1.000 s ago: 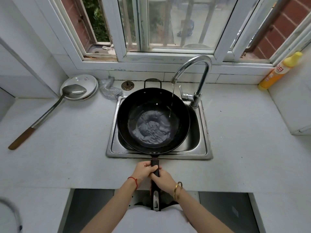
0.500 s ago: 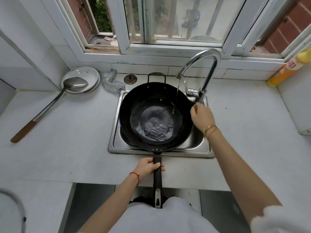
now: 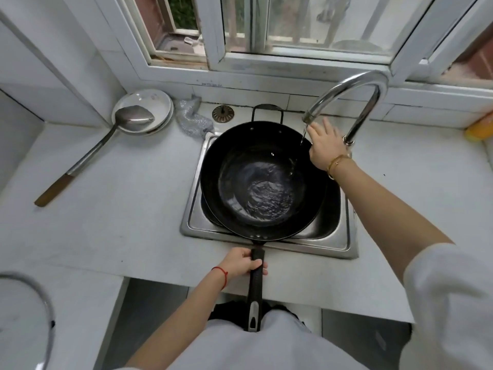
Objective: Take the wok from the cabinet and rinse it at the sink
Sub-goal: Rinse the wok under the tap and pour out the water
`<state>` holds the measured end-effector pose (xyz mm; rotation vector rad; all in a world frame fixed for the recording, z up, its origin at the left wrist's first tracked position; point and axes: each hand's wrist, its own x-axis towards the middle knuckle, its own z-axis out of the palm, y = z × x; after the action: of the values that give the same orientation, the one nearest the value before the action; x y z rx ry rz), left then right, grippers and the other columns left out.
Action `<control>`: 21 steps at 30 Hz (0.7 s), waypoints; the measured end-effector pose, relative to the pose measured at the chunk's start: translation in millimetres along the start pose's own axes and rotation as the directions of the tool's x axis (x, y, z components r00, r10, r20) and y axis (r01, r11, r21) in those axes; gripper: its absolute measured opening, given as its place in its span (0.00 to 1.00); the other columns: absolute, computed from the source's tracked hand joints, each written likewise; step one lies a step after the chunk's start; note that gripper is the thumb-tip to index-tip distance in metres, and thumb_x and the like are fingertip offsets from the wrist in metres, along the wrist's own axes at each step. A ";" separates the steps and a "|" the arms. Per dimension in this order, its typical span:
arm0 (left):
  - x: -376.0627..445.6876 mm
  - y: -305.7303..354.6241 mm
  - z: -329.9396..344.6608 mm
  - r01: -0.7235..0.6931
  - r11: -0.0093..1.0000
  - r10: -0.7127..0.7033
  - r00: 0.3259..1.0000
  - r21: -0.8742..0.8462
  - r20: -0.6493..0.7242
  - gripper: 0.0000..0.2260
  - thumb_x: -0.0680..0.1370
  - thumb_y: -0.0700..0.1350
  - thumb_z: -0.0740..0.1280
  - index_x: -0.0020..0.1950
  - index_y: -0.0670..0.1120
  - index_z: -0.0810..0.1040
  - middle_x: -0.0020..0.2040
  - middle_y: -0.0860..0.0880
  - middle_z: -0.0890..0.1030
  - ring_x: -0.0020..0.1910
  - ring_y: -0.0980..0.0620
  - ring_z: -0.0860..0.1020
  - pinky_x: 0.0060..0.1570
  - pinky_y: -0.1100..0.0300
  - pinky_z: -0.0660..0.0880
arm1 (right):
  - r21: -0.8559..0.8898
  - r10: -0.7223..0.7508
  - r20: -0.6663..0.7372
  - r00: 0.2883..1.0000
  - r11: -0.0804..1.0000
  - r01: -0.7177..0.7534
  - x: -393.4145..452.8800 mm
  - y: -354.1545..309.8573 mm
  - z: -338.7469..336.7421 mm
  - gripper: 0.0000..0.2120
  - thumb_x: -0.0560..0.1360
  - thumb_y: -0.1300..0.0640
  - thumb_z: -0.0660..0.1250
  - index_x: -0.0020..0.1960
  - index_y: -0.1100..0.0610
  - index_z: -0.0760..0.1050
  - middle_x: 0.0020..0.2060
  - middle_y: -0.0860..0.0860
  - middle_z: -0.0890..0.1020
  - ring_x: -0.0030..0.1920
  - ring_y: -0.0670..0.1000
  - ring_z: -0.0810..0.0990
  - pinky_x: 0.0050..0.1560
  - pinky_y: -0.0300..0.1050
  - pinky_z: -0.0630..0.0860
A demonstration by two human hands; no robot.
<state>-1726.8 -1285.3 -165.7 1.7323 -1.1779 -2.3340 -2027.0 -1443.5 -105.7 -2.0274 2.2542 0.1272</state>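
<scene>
Water running thinly from curved chrome faucet into round black wok over steel sink, left hand gripping its long handle, right hand by the spout, grip state unclear.

The wok covers most of the sink, hiding its drain. The right hand blocks the base of the tap, so its lever cannot be seen. An orange bottle is cut off at the right edge. A blurred curved wire runs off the lower left.
</scene>
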 end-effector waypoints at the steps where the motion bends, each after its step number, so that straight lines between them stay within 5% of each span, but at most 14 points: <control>1: -0.1 0.2 -0.1 0.007 1.000 -0.007 1.000 0.002 -0.001 0.12 0.79 0.30 0.60 0.63 0.28 0.71 0.43 0.44 0.82 0.32 0.56 0.84 0.41 0.64 0.81 | -0.022 0.002 0.012 1.000 1.000 -0.002 0.0 0.8 0.8 0.31 0.76 0.62 0.59 0.77 0.60 0.55 0.78 0.53 0.56 0.78 0.60 0.46 0.76 0.62 0.51; 9: 1.6 -1.5 -1.0 0.016 1.000 -0.016 1.000 0.008 -0.006 0.12 0.79 0.32 0.61 0.62 0.31 0.73 0.43 0.46 0.83 0.36 0.54 0.84 0.52 0.58 0.80 | -0.159 0.044 -0.096 0.994 0.986 -0.059 -5.8 7.7 4.7 0.27 0.76 0.59 0.62 0.73 0.64 0.62 0.74 0.56 0.62 0.78 0.62 0.51 0.76 0.61 0.51; 15: 0.0 -2.7 -0.6 0.007 1.000 -0.007 1.000 -0.027 -0.007 0.11 0.80 0.32 0.61 0.61 0.32 0.74 0.45 0.45 0.83 0.38 0.53 0.84 0.53 0.57 0.80 | 0.097 0.065 -0.123 0.990 0.994 -0.053 -15.7 8.1 -0.7 0.29 0.75 0.60 0.61 0.75 0.62 0.60 0.76 0.56 0.61 0.77 0.63 0.53 0.76 0.61 0.54; 18: -2.8 -2.5 0.8 0.007 0.997 -0.008 1.000 -0.081 -0.011 0.10 0.79 0.31 0.60 0.60 0.33 0.74 0.46 0.43 0.83 0.39 0.51 0.84 0.50 0.60 0.80 | 0.305 0.125 -0.259 0.958 0.951 -0.042 -43.4 -7.1 -1.0 0.18 0.74 0.62 0.61 0.63 0.64 0.74 0.62 0.60 0.76 0.64 0.62 0.73 0.64 0.54 0.70; 21: -7.9 -1.1 3.5 0.012 0.994 -0.014 1.000 -0.110 -0.024 0.11 0.80 0.32 0.60 0.61 0.33 0.74 0.51 0.41 0.82 0.42 0.50 0.83 0.44 0.64 0.80 | 0.503 0.277 -0.208 0.938 0.853 -0.140 -95.7 -37.1 8.5 0.07 0.76 0.59 0.60 0.44 0.61 0.75 0.42 0.57 0.78 0.44 0.58 0.78 0.43 0.51 0.73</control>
<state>-1726.2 -1279.2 -159.4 1.7323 -1.0165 -2.3292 -1979.9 -1352.1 -100.8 -1.6069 2.3443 -0.6775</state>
